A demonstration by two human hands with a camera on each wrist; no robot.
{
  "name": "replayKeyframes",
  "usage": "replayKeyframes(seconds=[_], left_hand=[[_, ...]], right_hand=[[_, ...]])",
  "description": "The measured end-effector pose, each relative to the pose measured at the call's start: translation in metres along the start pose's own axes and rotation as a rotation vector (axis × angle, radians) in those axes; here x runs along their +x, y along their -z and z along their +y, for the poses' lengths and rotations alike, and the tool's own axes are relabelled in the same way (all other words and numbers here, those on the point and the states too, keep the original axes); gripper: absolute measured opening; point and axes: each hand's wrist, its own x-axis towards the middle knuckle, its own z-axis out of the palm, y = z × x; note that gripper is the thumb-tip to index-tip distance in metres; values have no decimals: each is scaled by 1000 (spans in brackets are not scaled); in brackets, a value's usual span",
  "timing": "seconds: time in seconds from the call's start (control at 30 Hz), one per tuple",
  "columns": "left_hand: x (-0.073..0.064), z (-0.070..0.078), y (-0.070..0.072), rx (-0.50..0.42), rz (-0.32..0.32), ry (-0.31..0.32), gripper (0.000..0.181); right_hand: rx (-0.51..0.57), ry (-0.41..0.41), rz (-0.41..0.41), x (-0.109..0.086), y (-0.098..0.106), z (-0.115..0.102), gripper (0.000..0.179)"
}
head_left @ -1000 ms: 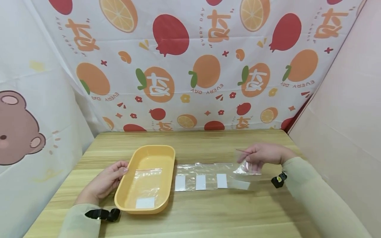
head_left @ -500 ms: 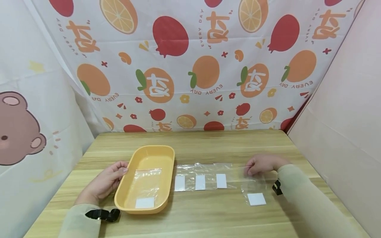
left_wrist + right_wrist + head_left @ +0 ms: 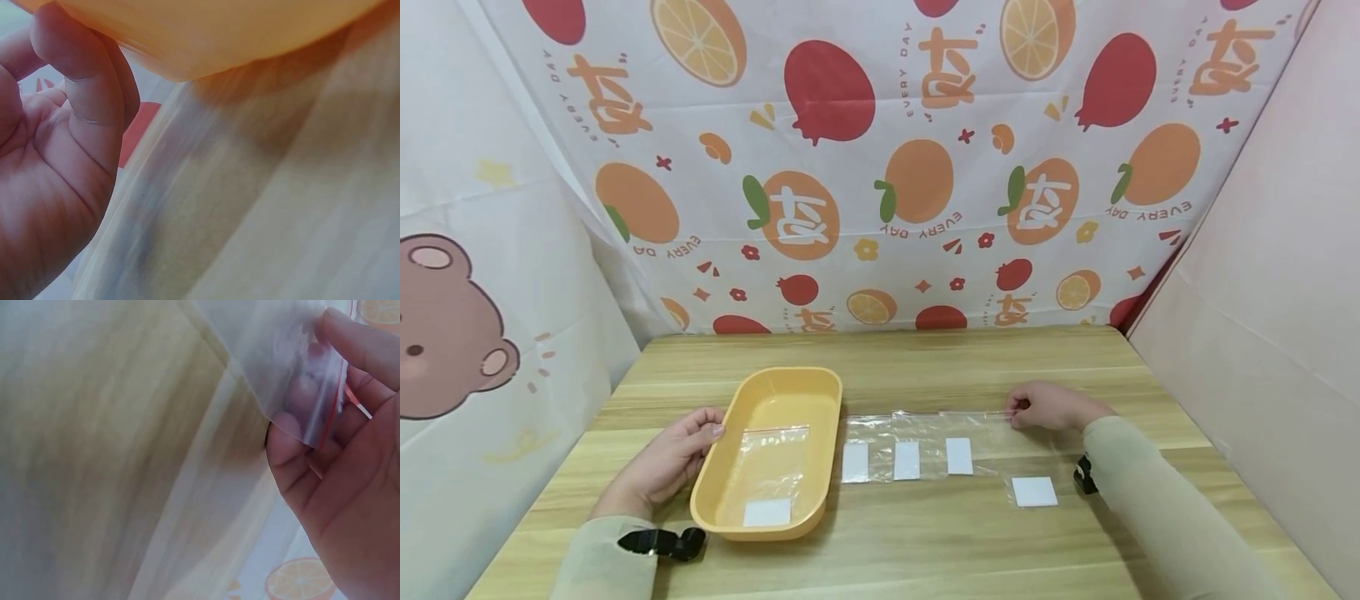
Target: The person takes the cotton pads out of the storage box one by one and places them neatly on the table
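Observation:
In the head view my left hand (image 3: pixel 662 462) grips the left rim of a yellow plastic tray (image 3: pixel 784 385), thumb at the edge. The left wrist view has its fingers against the tray's underside (image 3: pixel 237 37). Inside the tray lies a clear zip bag (image 3: pixel 773 462) with a white rectangle near its bottom. My right hand (image 3: pixel 1051 406) pinches the top of another clear zip bag (image 3: pixel 275 356), whose red seal strip shows in the right wrist view. That bag hangs over the table's right half, its white rectangle (image 3: pixel 1034 492) toward the front.
Between tray and right hand, several clear zip bags (image 3: pixel 917 425) lie overlapped in a row, with white rectangles (image 3: pixel 907 460) showing. The wooden table (image 3: pixel 925 542) ends at a fruit-print cloth (image 3: pixel 917 275) behind. Pale cloth walls (image 3: pixel 1255 275) stand at both sides.
My right hand has lowered the bag and shifted it left toward the row; its white rectangle first swung right and forward, then back left. The left hand and tray have stayed put.

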Motion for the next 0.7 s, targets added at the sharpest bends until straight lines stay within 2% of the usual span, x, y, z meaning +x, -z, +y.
replayKeyframes(seconds=[0.2, 0.43, 0.7], left_hand=[[-1, 0, -1, 3, 15, 3, 17], [-2, 2, -3, 14, 38, 14, 24], [-1, 3, -5, 16, 38, 14, 23]], right_hand=[[-5, -1, 16, 6, 1, 2, 5], [-25, 7, 47, 6, 3, -1, 6], [-19, -22, 65, 7, -2, 0, 8]])
